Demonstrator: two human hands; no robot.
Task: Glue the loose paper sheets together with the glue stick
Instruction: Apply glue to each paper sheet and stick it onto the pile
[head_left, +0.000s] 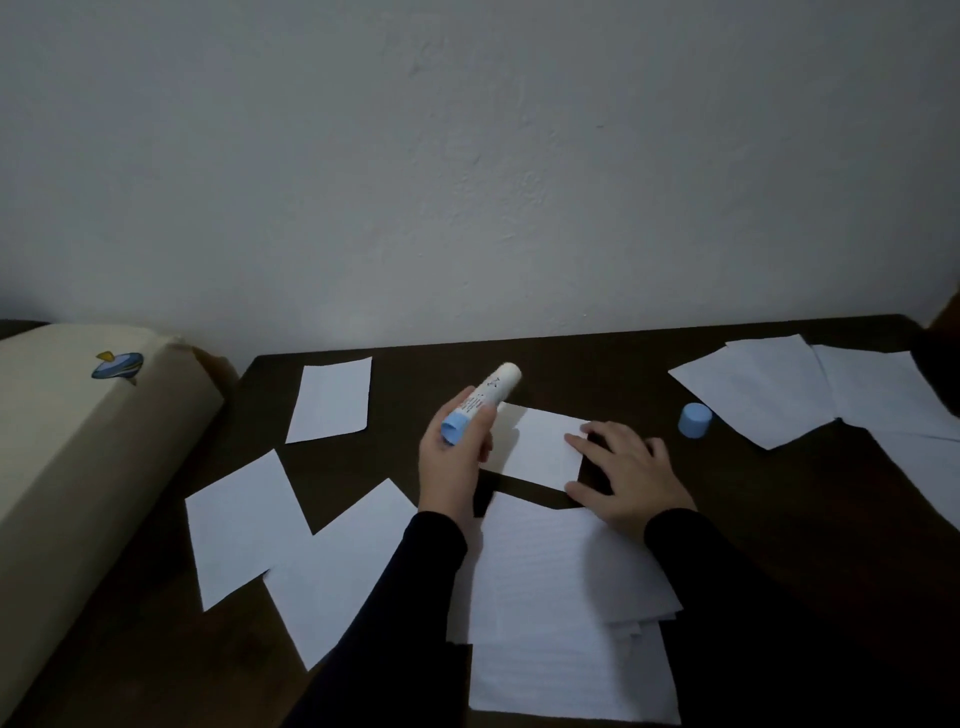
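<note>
Hands work over a dark desk in the head view. The left hand has its grip curled round the glue stick. The right hand lies flat with straight fingers, pressing the small paper sheet near the middle of the desk. The blue cap stands off to the right. To glue well, I think the sheet must stay pinned while the stick rubs right to the edges. The stick's long side slants, its white end pointing up and away, its blue end toward the person.
</note>
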